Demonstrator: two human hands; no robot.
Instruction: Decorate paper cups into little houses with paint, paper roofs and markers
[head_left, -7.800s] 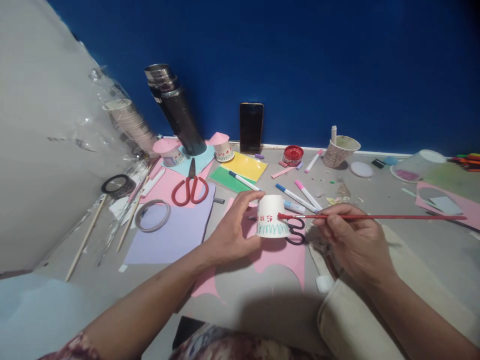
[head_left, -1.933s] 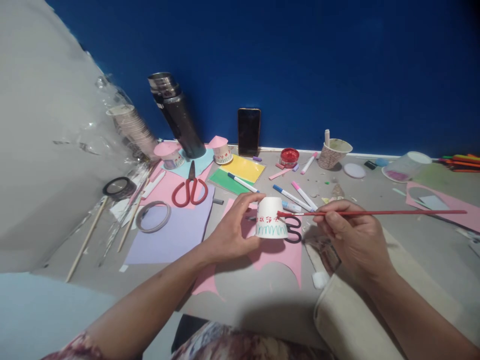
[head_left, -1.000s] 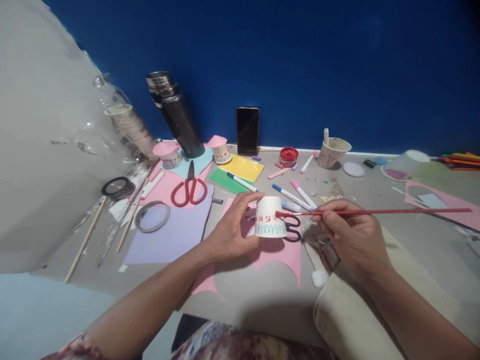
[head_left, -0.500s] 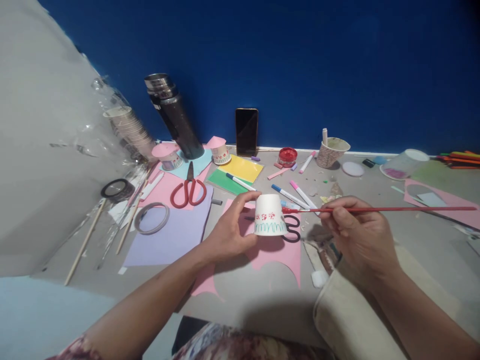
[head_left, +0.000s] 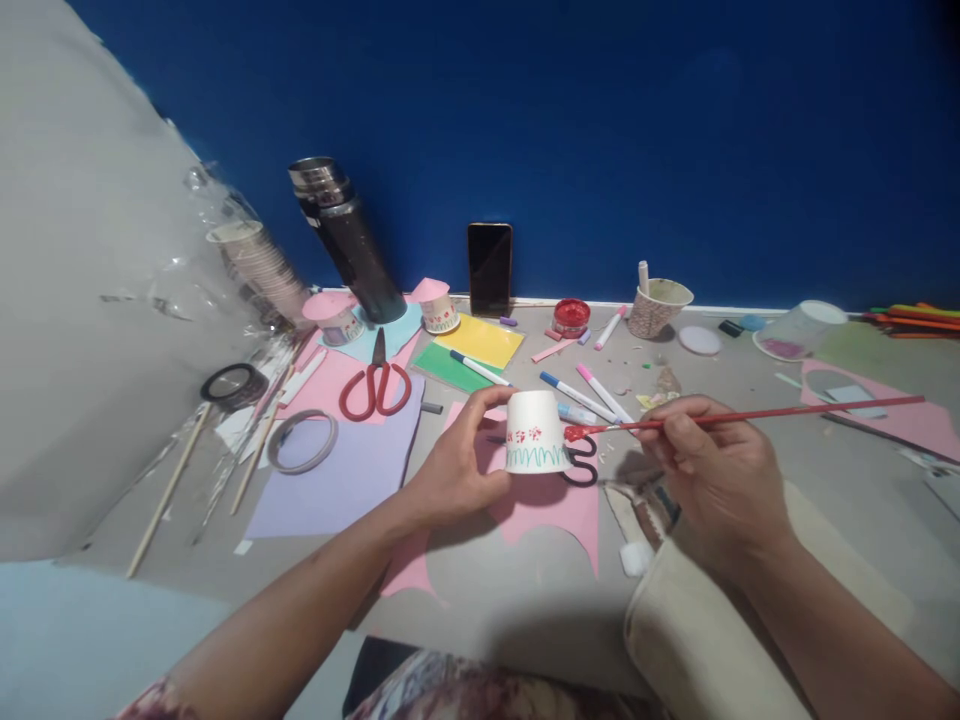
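Observation:
Upside down in my left hand (head_left: 469, 455) is a white paper cup (head_left: 534, 415), gripped between thumb and fingers. Red dabs and a green wavy line run around its lower part. My right hand (head_left: 709, 470) is closed on a thin red paintbrush (head_left: 757, 414), held level. The brush's tip, loaded with red paint, is just right of the cup; whether it touches the cup I cannot tell. Behind and below the cup lie black-handled scissors (head_left: 583, 462) on cut pink paper (head_left: 544, 510). An open jar of red paint (head_left: 572, 318) stands farther back.
Two finished-looking cups with pink cone tops (head_left: 433, 305) stand near a dark flask (head_left: 352, 250). Red-handled scissors (head_left: 375, 385) and a tape roll (head_left: 302, 442) lie to the left. A phone (head_left: 490, 268) leans on the blue wall. Markers (head_left: 577, 397) lie behind the cup.
The brush tip has drawn slightly away from the cup's right side and dipped lower, with the handle now tilted. My left hand keeps its grip on the cup.

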